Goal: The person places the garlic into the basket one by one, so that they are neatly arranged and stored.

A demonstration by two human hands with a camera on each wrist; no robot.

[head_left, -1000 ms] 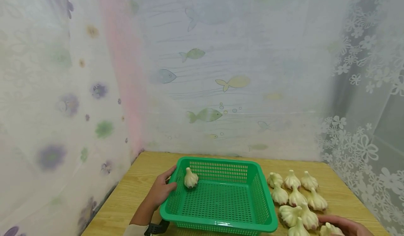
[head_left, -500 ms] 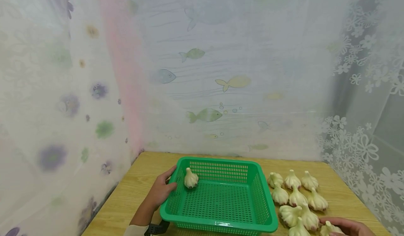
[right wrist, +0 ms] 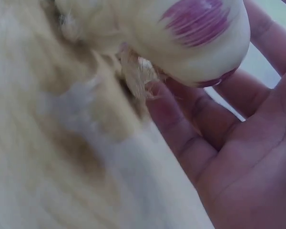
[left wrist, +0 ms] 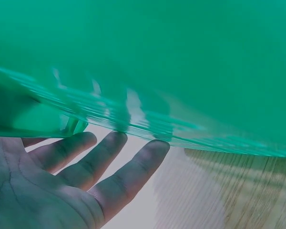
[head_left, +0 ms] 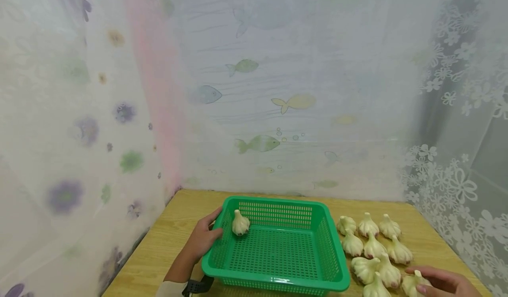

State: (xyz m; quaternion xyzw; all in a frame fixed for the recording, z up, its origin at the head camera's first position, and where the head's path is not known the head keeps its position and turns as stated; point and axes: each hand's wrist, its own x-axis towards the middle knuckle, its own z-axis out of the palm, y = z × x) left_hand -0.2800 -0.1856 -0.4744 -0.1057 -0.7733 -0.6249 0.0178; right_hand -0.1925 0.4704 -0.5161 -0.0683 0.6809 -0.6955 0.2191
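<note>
Right hand (head_left: 448,283) grasps garlic bulb (head_left: 411,284), near right (likely light, firm, slightly slick; best taken round belly). Left hand (head_left: 203,240) grips green basket (head_left: 274,281) by left rim.

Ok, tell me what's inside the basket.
One garlic, in the far left corner of the basket. The floor beneath it is covered, and the near rim hides the floor's front edge.

No readable text, labels, brands, numbers or signs in any view. Basket (head_left: 275,280), garlic (head_left: 240,223), wrist strap (head_left: 193,287): nothing legible. Sheet (head_left: 337,76) prints: only pictures, no lettering that can be made out.
</note>
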